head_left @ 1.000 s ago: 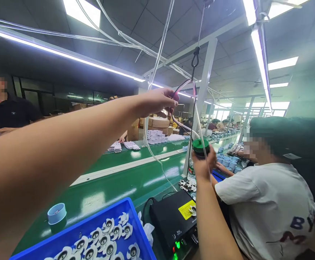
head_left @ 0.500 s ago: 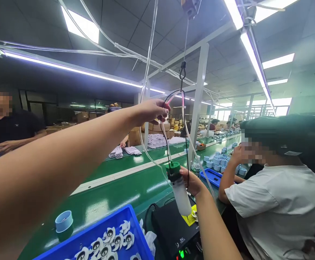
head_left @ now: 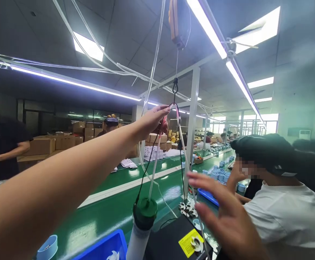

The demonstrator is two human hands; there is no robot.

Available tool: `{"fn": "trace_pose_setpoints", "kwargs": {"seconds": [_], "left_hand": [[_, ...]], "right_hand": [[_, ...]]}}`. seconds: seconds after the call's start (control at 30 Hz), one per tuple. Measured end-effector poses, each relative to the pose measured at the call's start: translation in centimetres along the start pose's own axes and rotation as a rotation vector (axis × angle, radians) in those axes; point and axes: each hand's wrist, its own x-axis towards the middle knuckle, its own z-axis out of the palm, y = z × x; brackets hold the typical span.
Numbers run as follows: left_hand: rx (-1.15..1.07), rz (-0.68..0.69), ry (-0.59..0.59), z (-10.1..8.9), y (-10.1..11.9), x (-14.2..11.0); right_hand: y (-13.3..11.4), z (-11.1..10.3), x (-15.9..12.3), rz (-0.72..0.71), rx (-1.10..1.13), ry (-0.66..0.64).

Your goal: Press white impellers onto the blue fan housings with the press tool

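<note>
My left hand (head_left: 154,121) is stretched far forward and up, its fingers pinched round the pink tube and black cable (head_left: 157,151) just under a hanging hook (head_left: 175,86). From that tube hangs a white cylinder tool with a green cap (head_left: 142,224), swinging free low in the middle. My right hand (head_left: 224,213) is in front of me at the lower right, fingers spread and blurred, holding nothing, a little to the right of the tool.
A green conveyor belt (head_left: 114,202) runs away from me. A blue tray (head_left: 103,249) and a light blue cup (head_left: 47,248) sit near its front. A black box with a yellow label (head_left: 179,242) lies below. A person in a white shirt (head_left: 284,209) sits right; another person (head_left: 0,144) stands left.
My right hand has let go of the green-capped tool, which has dropped lower and hangs from the tube. My view has tilted upward. My left hand keeps its pinch on the tube.
</note>
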Motion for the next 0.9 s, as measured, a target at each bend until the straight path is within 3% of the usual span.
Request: {"fn": "trace_pose_setpoints", "kwargs": {"seconds": [0.1, 0.23, 0.33, 0.47, 0.67, 0.9], "left_hand": [[0.005, 0.006, -0.002, 0.1, 0.6, 0.5], [0.039, 0.010, 0.018, 0.5, 1.3, 1.3], [0.068, 0.009, 0.029, 0.6, 1.8, 1.7], [0.120, -0.007, 0.024, 0.6, 2.3, 1.7], [0.203, -0.008, 0.021, 0.7, 2.4, 2.0], [0.317, 0.019, 0.056, 1.4, 2.1, 2.1]], "right_hand": [[0.5, -1.3, 6.6, -0.011, -0.070, 0.226], [2.5, -1.2, 14.5, 0.075, -0.034, 0.196], [3.4, -0.7, 17.5, 0.117, -0.001, 0.114], [3.5, 0.0, 18.8, 0.124, 0.019, 0.072], [2.7, 0.7, 18.8, -0.008, -0.067, 0.190], [3.3, -0.6, 18.9, -0.119, -0.141, 0.377]]}}
